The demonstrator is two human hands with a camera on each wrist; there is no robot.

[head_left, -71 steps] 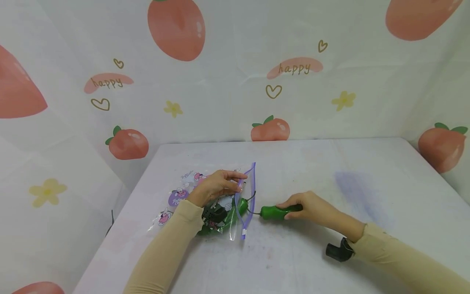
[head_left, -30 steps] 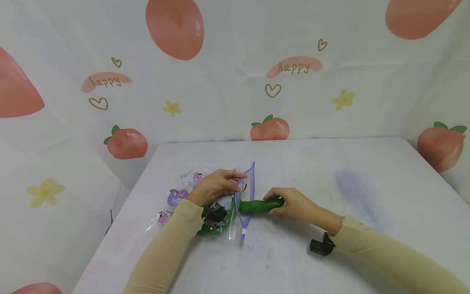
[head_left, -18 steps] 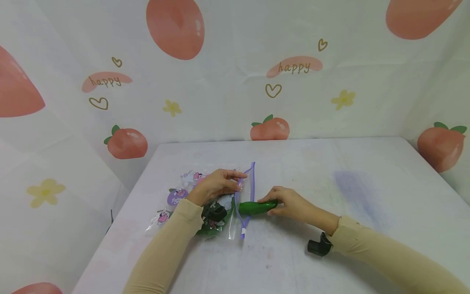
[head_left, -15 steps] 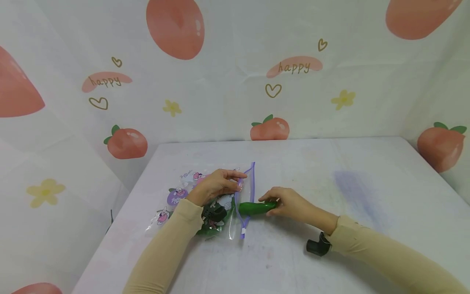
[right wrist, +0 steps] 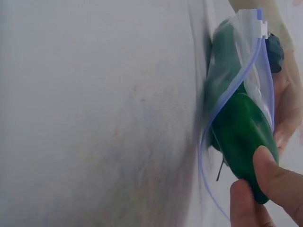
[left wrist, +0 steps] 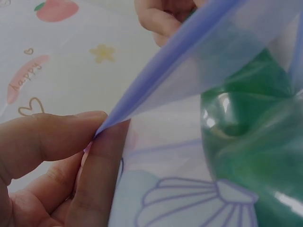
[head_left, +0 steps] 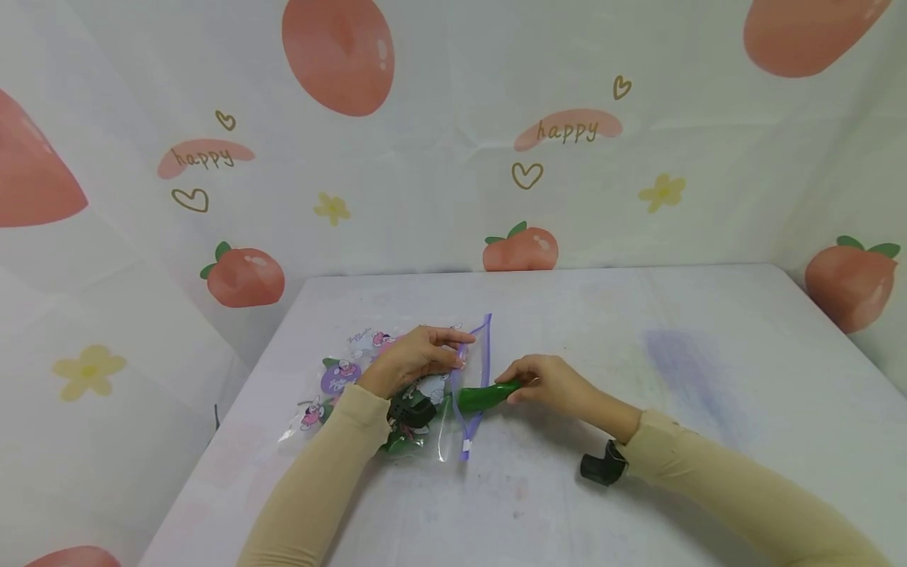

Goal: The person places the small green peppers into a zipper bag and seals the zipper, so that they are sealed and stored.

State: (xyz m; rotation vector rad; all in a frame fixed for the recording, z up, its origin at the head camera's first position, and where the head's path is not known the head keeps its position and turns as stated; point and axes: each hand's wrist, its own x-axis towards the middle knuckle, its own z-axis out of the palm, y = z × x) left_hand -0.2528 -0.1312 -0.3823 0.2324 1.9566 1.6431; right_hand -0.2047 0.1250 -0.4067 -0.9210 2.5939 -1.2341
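A clear zip bag (head_left: 442, 437) with a purple zip edge and pink cartoon prints lies on the left half of the table, its mouth spread toward the right. My left hand (head_left: 418, 358) pinches the upper lip of that mouth between thumb and finger, as the left wrist view shows. With its fingertips my right hand (head_left: 556, 386) pinches the tip of a green pepper (head_left: 484, 396). The pepper's stem end is inside the bag and its tip sticks out of the mouth. More green peppers (right wrist: 225, 56) are inside the bag, partly hidden by my left arm.
The bag's white slider (head_left: 467, 446) sits at the near end of the zip. A white table (head_left: 602, 315) carries a faint purple stain at right. Behind it hangs a white cloth (head_left: 425, 173) printed with peaches. Black wrist cameras are strapped under both sleeves.
My right hand has moved left, sliding the pepper stem first into the bag, and its grip has shifted to the tip. My left hand has kept its hold on the bag's lip.
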